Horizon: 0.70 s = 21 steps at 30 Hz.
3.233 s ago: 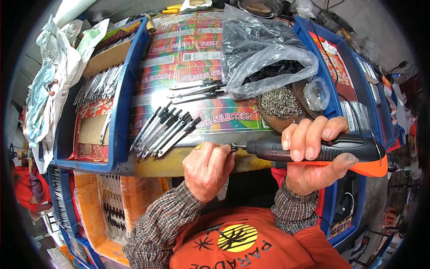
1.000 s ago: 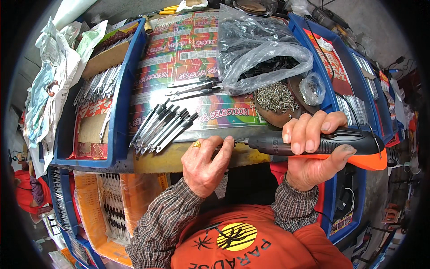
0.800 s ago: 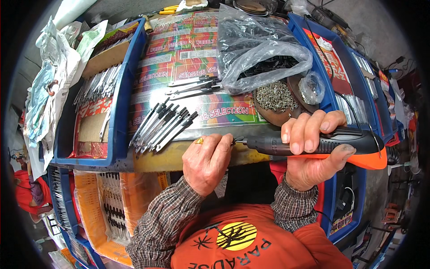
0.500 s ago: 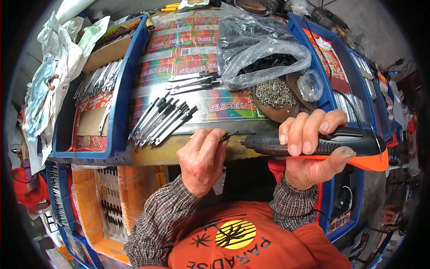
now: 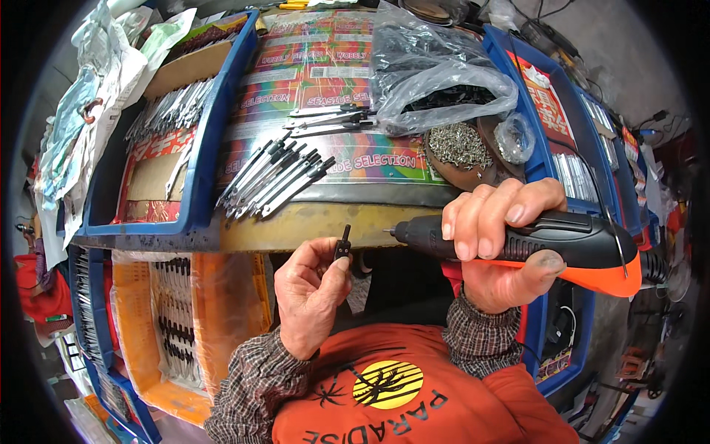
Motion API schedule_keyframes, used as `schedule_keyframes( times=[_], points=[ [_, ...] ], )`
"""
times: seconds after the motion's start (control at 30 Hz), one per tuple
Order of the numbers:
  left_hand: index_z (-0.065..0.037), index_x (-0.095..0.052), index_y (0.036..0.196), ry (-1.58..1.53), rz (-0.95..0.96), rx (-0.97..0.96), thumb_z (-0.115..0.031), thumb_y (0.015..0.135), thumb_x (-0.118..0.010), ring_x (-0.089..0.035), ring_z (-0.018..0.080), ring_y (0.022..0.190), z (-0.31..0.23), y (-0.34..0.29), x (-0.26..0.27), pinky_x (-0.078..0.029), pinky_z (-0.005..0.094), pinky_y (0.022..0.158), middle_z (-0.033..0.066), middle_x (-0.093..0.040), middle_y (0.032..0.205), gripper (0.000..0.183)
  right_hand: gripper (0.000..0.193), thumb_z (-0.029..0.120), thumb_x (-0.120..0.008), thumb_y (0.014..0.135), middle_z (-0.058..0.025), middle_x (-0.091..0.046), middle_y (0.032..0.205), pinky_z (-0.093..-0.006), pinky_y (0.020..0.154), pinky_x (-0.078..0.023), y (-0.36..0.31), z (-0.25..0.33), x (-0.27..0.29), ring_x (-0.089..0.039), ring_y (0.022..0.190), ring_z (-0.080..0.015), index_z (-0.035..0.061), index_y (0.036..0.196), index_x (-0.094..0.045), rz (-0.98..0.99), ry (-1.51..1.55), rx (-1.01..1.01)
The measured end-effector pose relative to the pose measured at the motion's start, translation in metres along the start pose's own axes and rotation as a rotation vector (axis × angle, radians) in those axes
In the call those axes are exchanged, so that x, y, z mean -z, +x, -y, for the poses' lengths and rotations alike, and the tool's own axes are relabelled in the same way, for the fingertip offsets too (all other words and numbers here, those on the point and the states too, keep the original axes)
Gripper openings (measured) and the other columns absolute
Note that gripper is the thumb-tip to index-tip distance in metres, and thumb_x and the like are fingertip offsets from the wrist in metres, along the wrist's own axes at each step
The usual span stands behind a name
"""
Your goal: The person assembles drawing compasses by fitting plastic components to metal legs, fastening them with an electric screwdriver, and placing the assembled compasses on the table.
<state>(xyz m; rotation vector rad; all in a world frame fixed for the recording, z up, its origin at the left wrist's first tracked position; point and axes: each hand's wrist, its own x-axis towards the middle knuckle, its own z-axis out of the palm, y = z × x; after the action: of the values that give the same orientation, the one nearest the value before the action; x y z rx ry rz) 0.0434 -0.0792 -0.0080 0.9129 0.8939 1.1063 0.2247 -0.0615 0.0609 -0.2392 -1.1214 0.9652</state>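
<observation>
Between the thumb and fingers of my left hand [image 5: 310, 292] is a drawing compass [image 5: 343, 248], its black head and thin stem pointing up. Two small bright screw heads show on that head; the rest is hidden in my hand. My right hand [image 5: 499, 244] is wrapped round a black and orange electric screwdriver [image 5: 584, 235]. Its bit points left, a short gap away from the compass. Beyond my left hand, a fan of drawing compasses [image 5: 277, 177] with silver legs and black heads lies on the table. Several more compasses [image 5: 333, 118] lie farther back.
Small screws fill a brown dish [image 5: 458, 148] beside a clear plastic bag [image 5: 447, 96] of black parts. Blue trays [image 5: 200, 200] with metal legs stand at the left, and another blue tray [image 5: 529, 111] at the right. An orange crate [image 5: 140, 333] sits below the table's near edge [image 5: 296, 228].
My left hand has drawn back from the screwdriver bit, down and to the left. It has turned the compass head upright. The screwdriver has shifted slightly left in my right hand's grip.
</observation>
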Motion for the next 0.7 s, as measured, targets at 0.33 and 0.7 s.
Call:
schedule_keyframes(
  times=[0.33,0.7],
  points=[
    [0.003,-0.054,0.096,-0.251,-0.033,0.214,-0.001,0.085,-0.052,-0.049,0.0075,0.057,0.008,-0.002,0.000,-0.037,0.0187,0.045,0.0045,-0.056,0.082,0.012,0.048,0.049,-0.063,0.078,-0.0013,-0.047,0.062,-0.0310,0.055,-0.043,-0.003,-0.009,-0.008,-0.049,0.052,-0.0136,0.0074,0.089,-0.042,0.164,-0.226,-0.008],
    [0.003,-0.055,0.090,-0.371,-0.009,0.339,-0.003,0.084,-0.055,-0.050,0.0085,0.058,0.009,0.000,-0.006,-0.037,0.0188,0.046,0.0037,-0.054,0.070,0.008,0.047,0.047,-0.063,0.079,-0.0018,-0.047,0.062,-0.0310,0.055,-0.043,-0.005,-0.011,-0.015,-0.049,0.052,-0.0137,0.0069,0.090,-0.043,0.185,-0.228,-0.039]
  ],
)
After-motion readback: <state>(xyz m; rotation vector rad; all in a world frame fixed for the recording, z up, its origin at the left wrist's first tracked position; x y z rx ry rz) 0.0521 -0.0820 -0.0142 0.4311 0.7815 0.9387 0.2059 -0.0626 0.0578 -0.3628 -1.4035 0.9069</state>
